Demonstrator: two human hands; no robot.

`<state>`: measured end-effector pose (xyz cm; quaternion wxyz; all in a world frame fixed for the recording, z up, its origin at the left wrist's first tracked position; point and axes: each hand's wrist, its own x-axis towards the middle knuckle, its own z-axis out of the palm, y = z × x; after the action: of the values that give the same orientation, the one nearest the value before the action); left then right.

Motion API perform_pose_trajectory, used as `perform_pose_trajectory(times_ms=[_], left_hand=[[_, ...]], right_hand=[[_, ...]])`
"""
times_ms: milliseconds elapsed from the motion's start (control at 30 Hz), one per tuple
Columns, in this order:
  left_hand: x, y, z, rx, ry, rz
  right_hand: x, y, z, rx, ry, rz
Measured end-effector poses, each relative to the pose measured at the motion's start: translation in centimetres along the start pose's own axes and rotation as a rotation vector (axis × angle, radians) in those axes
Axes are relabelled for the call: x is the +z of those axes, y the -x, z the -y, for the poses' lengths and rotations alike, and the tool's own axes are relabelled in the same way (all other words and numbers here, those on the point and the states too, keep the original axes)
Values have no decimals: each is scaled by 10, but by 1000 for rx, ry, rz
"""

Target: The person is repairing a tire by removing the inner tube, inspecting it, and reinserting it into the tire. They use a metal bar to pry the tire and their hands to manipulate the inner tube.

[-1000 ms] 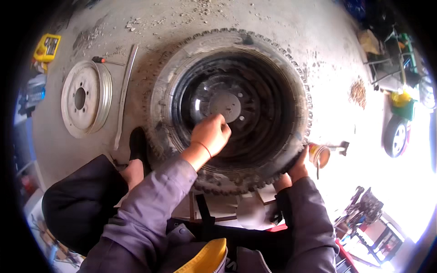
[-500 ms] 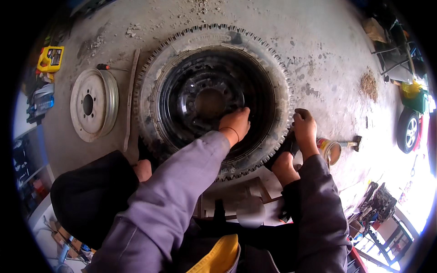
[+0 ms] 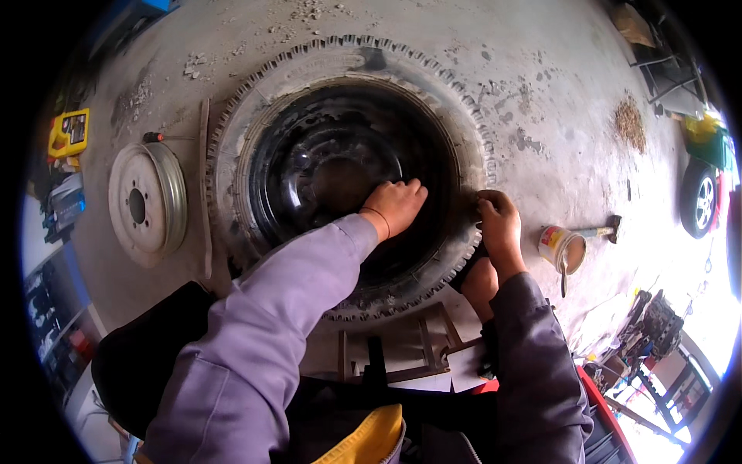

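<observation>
A large knobby tire (image 3: 232,155) lies on the floor before me, its sidewall dusty grey. Inside it is a black steel wheel rim (image 3: 270,182) with a round hole in the middle. My left hand (image 3: 393,207) reaches into the rim, right of that hole; its fingers are curled together, and what they hold, if anything, is hidden. At the tire's right edge, my right hand (image 3: 501,224) has bent fingers closed against the tread blocks and sidewall. Both sleeves are purple-grey.
Left of the tire lie a long flat bar (image 3: 205,189) and a cream wheel rim (image 3: 127,189). On the right are a small bucket (image 3: 553,243) with a brush-like handle in it and a hammer (image 3: 614,229). A metal frame (image 3: 421,348) stands close to me.
My right hand has come from just outside the tire onto its right edge. The left hand has shifted slightly within the rim, its fingers now more to the right. The view has shifted too.
</observation>
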<state>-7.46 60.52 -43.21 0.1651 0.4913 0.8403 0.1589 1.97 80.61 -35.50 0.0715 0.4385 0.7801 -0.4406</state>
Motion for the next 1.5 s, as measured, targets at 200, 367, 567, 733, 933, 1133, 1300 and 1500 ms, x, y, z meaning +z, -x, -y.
perform_pose_trajectory(times_ms=[200, 367, 567, 733, 933, 1133, 1300, 1500], left_hand=[[-4, -5, -24, -101, -202, 48], [-6, -15, -3, 199, -122, 74], [-11, -29, 27, 396, -75, 191], [-10, -32, 23, 353, -11, 185], [-18, -30, 20, 295, -120, 241], [-23, -17, -3, 223, -280, 145], [-15, -28, 14, 391, -140, 193], [-21, -37, 15, 344, -121, 342]], right_hand=[[3, 0, -16, 104, -115, -2], [10, -4, -10, 87, -13, -97], [10, -4, -8, 58, 40, -102], [4, -5, -13, 85, -108, -41], [10, -8, -7, 104, 32, -128], [18, -8, -5, 66, 122, -250], [22, -5, -8, 16, 139, -313], [22, -7, -10, -2, 121, -301]])
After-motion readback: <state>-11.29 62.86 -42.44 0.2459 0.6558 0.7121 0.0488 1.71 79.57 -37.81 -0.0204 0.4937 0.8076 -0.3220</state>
